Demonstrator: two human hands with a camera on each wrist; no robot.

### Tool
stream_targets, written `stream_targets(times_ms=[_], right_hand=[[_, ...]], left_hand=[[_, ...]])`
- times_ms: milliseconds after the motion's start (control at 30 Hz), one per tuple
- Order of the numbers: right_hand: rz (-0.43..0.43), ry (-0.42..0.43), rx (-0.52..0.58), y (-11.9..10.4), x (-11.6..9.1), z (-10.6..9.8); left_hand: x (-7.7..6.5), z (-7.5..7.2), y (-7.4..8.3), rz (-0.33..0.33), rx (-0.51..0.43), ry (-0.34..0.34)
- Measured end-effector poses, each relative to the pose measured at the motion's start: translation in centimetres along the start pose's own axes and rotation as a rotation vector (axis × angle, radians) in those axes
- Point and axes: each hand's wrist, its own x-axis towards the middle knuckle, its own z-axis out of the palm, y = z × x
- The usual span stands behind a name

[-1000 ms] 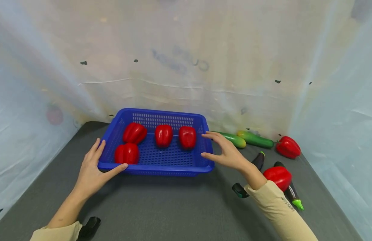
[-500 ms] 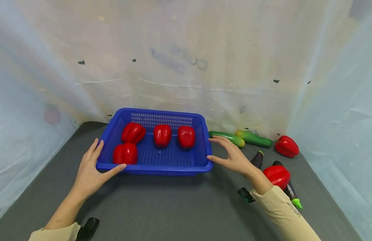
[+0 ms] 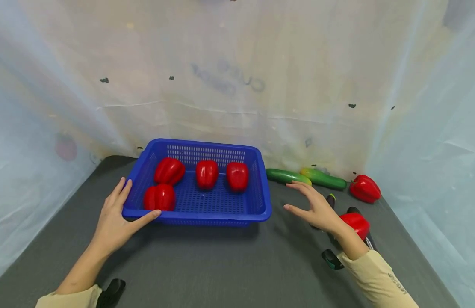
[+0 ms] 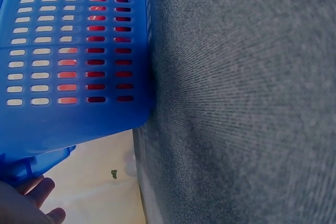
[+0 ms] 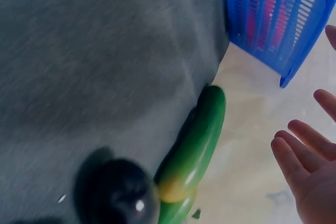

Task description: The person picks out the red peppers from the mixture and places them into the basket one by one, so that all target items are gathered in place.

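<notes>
A blue plastic basket (image 3: pixel 222 216) holds several red bell peppers (image 3: pixel 207 174). My left hand (image 3: pixel 115 218) lies spread at its front left corner, thumb along the front rim and straight fingers by the left side. In the left wrist view, those fingertips (image 4: pixel 46 188) show beyond the basket's rim. To the right of the basket, apart from it, my right hand (image 3: pixel 318 209) is held over the table with fingers spread, nothing in it. A green cucumber (image 3: pixel 283 176) lies just behind its fingertips. Beneath this hand is a dark eggplant (image 3: pixel 331 200), partly hidden.
Another cucumber (image 3: pixel 329 179) lies along the back, with a red bell pepper (image 3: pixel 365 188) at its right. Nearer, a second bell pepper (image 3: pixel 355 224) overlaps another eggplant (image 3: pixel 353 210), partly behind the right arm. Plastic sheeting (image 3: pixel 237 102) walls the grey table (image 3: pixel 206 265).
My right hand has drawn away from the basket's right edge, moving right and slightly toward me. The left hand stays at the front left corner, and the basket keeps its place.
</notes>
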Motion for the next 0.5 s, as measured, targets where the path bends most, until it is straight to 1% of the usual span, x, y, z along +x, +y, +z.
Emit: stream_targets(times_ms=[267, 500], right_hand=[[0.026, 0.018, -0.062, 1.6, -1.6, -0.9], [0.040, 0.011, -0.096, 2.5, -3.1, -1.5]], left_hand=[[0.1, 0.0, 0.0, 0.001, 0.005, -0.002], [0.1, 0.0, -0.1, -0.003, 0.009, -0.002]])
